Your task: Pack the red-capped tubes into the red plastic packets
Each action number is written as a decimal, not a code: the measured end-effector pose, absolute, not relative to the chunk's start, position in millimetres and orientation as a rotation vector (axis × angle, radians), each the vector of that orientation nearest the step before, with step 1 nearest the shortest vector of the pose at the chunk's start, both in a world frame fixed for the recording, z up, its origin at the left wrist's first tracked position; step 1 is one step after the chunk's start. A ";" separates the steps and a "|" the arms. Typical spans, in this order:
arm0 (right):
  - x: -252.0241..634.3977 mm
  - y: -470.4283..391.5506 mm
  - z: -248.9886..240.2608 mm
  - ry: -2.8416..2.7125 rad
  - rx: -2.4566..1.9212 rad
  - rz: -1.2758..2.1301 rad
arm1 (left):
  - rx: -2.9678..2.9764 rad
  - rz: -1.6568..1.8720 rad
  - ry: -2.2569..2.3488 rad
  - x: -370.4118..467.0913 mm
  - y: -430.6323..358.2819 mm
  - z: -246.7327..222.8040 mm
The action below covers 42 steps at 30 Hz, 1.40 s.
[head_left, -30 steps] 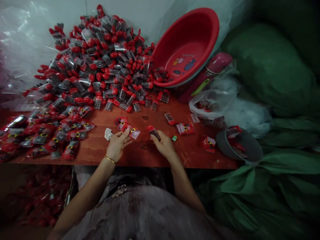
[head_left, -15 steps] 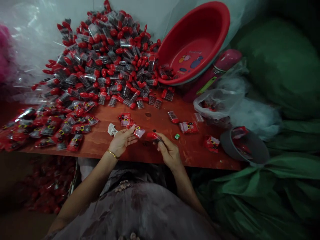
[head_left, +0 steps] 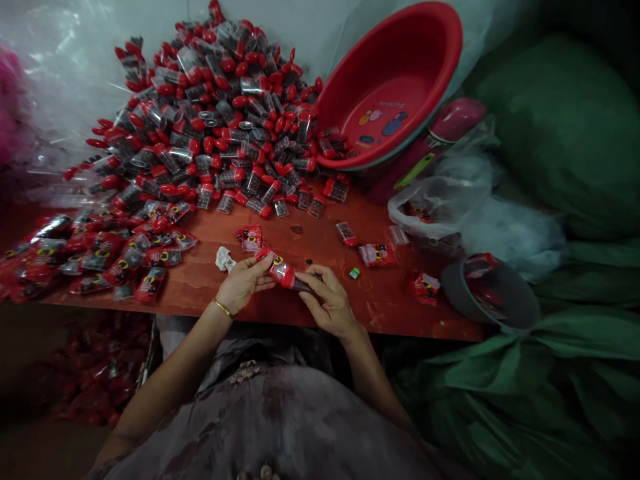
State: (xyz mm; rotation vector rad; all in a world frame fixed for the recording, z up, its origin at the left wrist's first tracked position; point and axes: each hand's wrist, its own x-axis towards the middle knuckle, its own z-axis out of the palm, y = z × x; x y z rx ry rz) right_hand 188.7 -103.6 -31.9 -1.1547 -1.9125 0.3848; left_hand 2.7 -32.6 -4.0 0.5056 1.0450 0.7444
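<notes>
Left hand (head_left: 243, 287): I see its thumb and fingers pinch the red packet (head_left: 281, 272) by one end.
Right hand (head_left: 330, 300): its fingers and thumb grip the clear tube (head_left: 301, 285), with dark stuff inside.
Red packet: thin, shiny plastic, held between my two hands, over the front part of the tabletop (head_left: 200, 287).
Clear tube: hard and smooth; its red end meets the packet, but I cannot tell how far in it goes.
Tabletop: reddish wood, with its near edge under my wrists. There is bare wood between my hands and the tube pile (head_left: 225, 133), and more to the right of my right hand.
Tube pile: a tall heap of hard, clear tubes with round red caps.
Packet pile (head_left: 100, 257): crinkly red packets, at the left.
White scrap (head_left: 225, 260): crumpled and soft-looking, just beside my left hand.
Green bit (head_left: 355, 273): tiny, near my right hand.
Gray bowl (head_left: 455, 293): round, at the right, with red packets inside.
Red tub (head_left: 390, 73): wide, smooth, tipped up behind.
</notes>
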 end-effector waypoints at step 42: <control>133.4 -92.7 -33.8 -1.535 -1.286 0.351 | 0.505 1.165 0.922 42.8 -49.2 1.2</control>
